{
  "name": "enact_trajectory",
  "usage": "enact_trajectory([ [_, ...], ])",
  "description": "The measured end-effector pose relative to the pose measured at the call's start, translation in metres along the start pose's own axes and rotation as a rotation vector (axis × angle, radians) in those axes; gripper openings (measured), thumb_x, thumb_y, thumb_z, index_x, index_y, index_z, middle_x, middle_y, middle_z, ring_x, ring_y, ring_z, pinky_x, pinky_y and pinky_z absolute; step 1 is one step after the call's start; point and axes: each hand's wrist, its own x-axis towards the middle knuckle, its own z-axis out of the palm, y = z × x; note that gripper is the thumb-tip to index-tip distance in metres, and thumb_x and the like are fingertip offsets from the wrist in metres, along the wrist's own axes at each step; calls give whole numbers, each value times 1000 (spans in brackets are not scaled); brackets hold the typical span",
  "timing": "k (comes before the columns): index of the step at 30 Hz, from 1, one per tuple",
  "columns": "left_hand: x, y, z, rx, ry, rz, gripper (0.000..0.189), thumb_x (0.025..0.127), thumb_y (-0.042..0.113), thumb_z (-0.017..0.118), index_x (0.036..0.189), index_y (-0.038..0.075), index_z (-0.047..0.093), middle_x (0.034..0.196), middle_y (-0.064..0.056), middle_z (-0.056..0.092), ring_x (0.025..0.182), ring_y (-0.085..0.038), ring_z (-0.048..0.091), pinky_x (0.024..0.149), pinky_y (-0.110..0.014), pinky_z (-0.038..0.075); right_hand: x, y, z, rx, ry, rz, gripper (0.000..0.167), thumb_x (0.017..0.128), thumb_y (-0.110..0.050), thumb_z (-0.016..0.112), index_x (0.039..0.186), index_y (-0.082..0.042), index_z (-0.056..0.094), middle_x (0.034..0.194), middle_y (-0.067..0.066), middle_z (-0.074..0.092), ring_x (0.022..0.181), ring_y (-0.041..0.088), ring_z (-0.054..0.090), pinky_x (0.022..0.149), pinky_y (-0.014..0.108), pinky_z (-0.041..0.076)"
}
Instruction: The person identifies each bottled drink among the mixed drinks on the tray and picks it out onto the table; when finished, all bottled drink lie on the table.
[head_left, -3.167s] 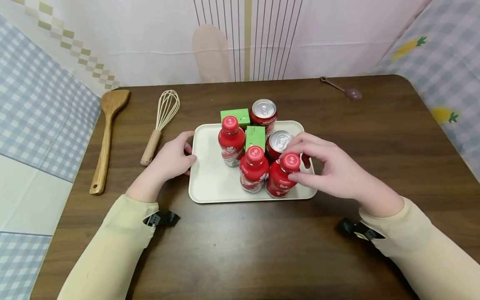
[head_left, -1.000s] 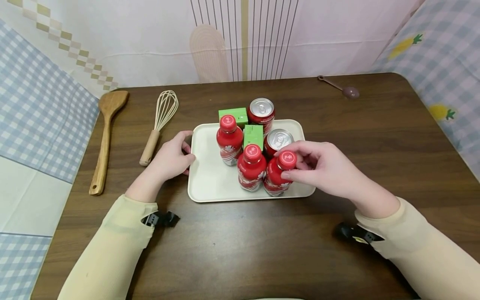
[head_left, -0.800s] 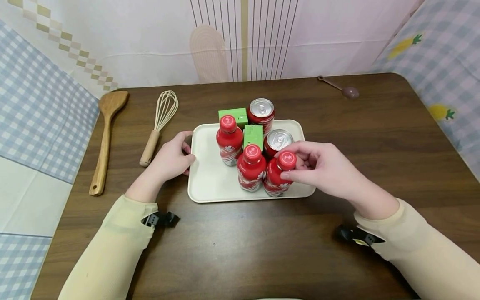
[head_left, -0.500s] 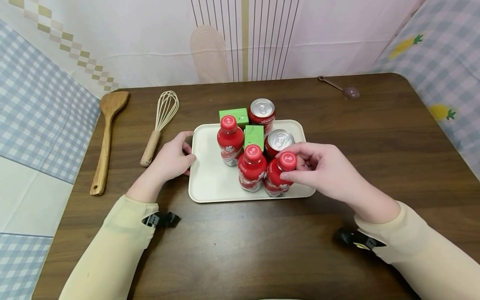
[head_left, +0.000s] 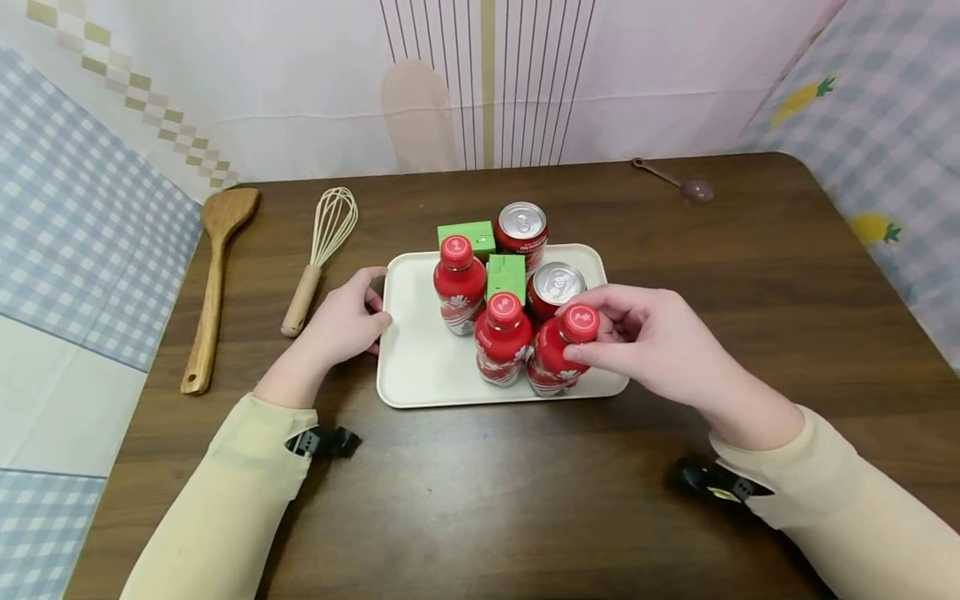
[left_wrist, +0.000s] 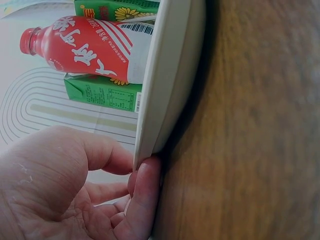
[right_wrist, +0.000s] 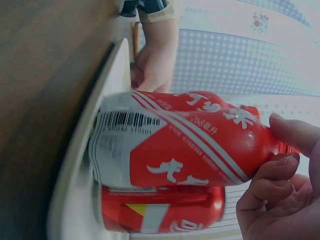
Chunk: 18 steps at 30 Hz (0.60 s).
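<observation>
My left hand [head_left: 347,318] pinches the left rim of a cream tray [head_left: 420,367]; in the left wrist view the thumb is above the rim and a finger below it. My right hand [head_left: 660,342] holds a red drink bottle [head_left: 555,358] by its neck, just under the cap, at the tray's front right. That bottle leans slightly right. A second red bottle [head_left: 502,346] stands just left of it, and a third red bottle [head_left: 459,292] farther back. Behind the held bottle is a red can [head_left: 557,287]; another can [head_left: 522,233] and two green cartons [head_left: 506,277] are at the back.
A wooden spatula [head_left: 213,287] and a whisk [head_left: 322,258] with a wooden handle lie on the dark wooden table [head_left: 450,500], left of the tray. A small brownish spoon [head_left: 678,182] lies near the back right edge. Patterned cloths hang behind and beside the table.
My right hand's fingers, spread around the bottle and near the front can at first, have closed around the bottle's neck. The bottle's cap has just shifted slightly right. My left hand stays at the rim.
</observation>
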Motion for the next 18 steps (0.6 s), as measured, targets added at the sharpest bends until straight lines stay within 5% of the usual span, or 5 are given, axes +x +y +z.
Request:
enact_trajectory([
  [10,1,-1,2,-4,-9,-6,68,92,8,53,157,12,35,109,-16,56,70,-26,66,56,-33,62,-11,-1,-29,26,118,21,34,82,-8,87,113,-13,76,85,-1,73,68,17,63,57,24,53],
  [18,-2,-1,-2,-21,9,-5,67,92,7,53,157,11,36,109,-17,55,72,-27,66,56,-34,62,-14,0,-72,56,225,106,34,83,0,83,116,-5,75,95,-3,79,69,11,66,53,24,50],
])
